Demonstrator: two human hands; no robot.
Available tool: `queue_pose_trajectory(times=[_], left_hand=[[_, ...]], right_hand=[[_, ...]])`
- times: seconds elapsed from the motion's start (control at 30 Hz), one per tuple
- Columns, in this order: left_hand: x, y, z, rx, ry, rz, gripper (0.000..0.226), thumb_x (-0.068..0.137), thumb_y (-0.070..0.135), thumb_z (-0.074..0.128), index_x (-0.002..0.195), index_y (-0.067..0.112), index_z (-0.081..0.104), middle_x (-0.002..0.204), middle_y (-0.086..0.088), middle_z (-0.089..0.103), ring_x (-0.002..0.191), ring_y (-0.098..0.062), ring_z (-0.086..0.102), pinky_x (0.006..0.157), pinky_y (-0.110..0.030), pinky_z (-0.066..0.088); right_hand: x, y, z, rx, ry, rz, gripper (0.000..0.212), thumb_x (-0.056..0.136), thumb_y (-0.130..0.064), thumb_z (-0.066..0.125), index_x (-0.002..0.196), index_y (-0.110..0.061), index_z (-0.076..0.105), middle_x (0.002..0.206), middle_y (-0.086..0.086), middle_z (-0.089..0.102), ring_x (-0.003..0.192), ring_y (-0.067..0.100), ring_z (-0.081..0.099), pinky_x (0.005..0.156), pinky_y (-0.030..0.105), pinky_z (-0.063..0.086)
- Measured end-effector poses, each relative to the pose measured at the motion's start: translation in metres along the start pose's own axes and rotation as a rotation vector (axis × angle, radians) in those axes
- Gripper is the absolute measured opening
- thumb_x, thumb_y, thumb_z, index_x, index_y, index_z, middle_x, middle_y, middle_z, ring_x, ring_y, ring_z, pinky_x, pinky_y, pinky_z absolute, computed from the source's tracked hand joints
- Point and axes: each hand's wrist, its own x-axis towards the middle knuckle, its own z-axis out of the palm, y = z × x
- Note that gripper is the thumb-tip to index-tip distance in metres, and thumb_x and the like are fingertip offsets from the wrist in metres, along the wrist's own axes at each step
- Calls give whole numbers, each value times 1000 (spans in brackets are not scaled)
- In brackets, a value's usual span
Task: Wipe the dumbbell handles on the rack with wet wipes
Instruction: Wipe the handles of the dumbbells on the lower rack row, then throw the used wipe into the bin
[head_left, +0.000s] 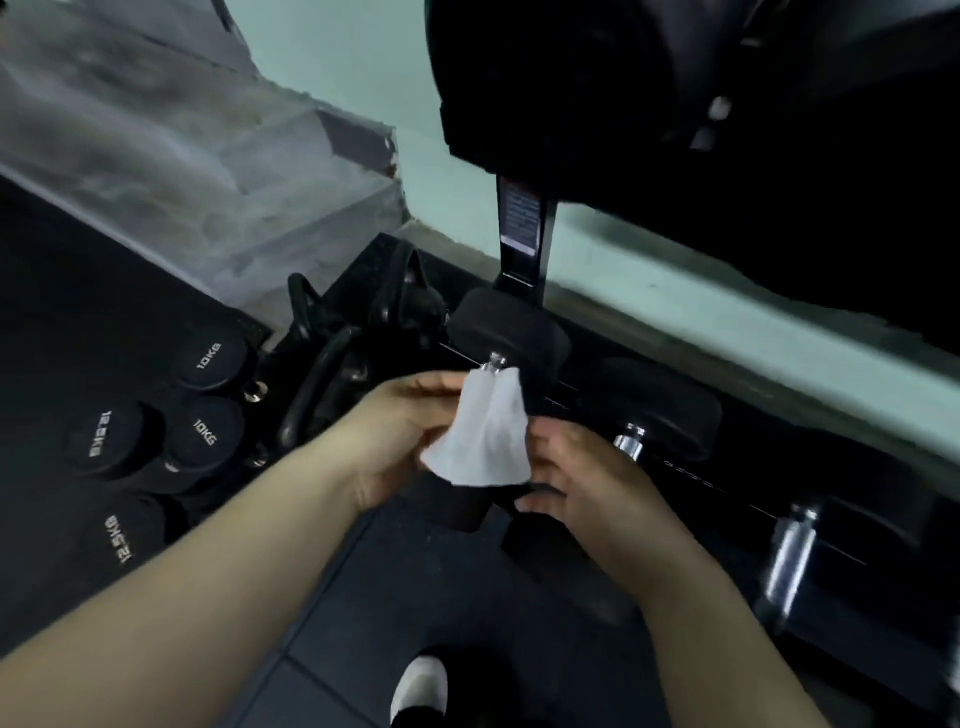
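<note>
Both hands meet low over the rack. Left hand: fingers curled in narrow, pinching the left side of the white wipe. Right hand: fingers curled on the wipe's right edge, thumb under its lower corner. The wipe hangs draped over a dumbbell handle; I see only the handle's chrome tip, just below the black dumbbell head. More dumbbells, marked 10KG and 12.5KG, stand at left. Frame is blurred.
</note>
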Motion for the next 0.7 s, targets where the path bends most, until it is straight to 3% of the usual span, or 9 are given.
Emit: queue_pose_trajectory(times=[0.07, 0.13, 0.23, 0.33, 0.43, 0.53, 0.7], left_hand=[[-29, 13, 19, -22, 54, -42, 19, 87, -1, 48, 80, 8, 63, 60, -1, 69, 53, -9, 65, 49, -17, 52], [-55, 25, 34, -24, 44, -97, 25, 93, 20, 44, 82, 10, 64, 64, -1, 70, 56, -9, 66, 52, -19, 53], [-84, 39, 46, 50, -76, -136, 35, 90, 39, 39, 94, 14, 63, 86, -5, 71, 72, -13, 68, 66, -28, 54], [-103, 47, 53, 273, -252, -137, 26, 76, 19, 60, 102, 14, 61, 94, -4, 69, 78, -12, 68, 63, -25, 54], [-109, 46, 63, 426, -311, -154, 16, 83, 1, 57, 97, 7, 63, 88, -6, 66, 77, -17, 65, 65, -27, 52], [-113, 40, 87, 388, -362, -182, 14, 83, -4, 55, 84, 9, 62, 77, -5, 64, 65, -13, 64, 58, -23, 51], [-123, 17, 135, 408, -519, -330, 11, 83, -2, 58, 87, 7, 62, 76, -6, 66, 57, -9, 65, 47, -20, 50]], right_hand=[[-33, -26, 7, 37, 16, 44, 22, 78, -14, 62, 100, -13, 61, 74, -3, 67, 66, 6, 63, 56, 19, 50], [-65, -46, 15, 90, 9, 79, 29, 72, -12, 65, 100, -14, 58, 69, -4, 65, 59, 7, 60, 52, 19, 49], [-102, -64, 29, 66, 51, 103, 13, 82, -6, 60, 90, -15, 61, 68, -3, 61, 51, 5, 54, 49, 18, 45], [-128, -70, 35, 33, 166, 67, 14, 86, -7, 54, 76, -14, 61, 70, -4, 61, 58, 6, 55, 53, 18, 46], [-157, -70, 40, 46, 322, 31, 13, 89, -9, 50, 79, -13, 59, 69, -3, 61, 60, 6, 59, 53, 20, 47], [-190, -67, 43, 124, 447, 24, 10, 90, -8, 47, 86, -10, 56, 52, -4, 58, 44, 9, 54, 37, 18, 37], [-241, -57, 36, 203, 723, 19, 19, 88, -9, 48, 80, -17, 62, 55, -2, 52, 40, 6, 42, 37, 16, 30]])
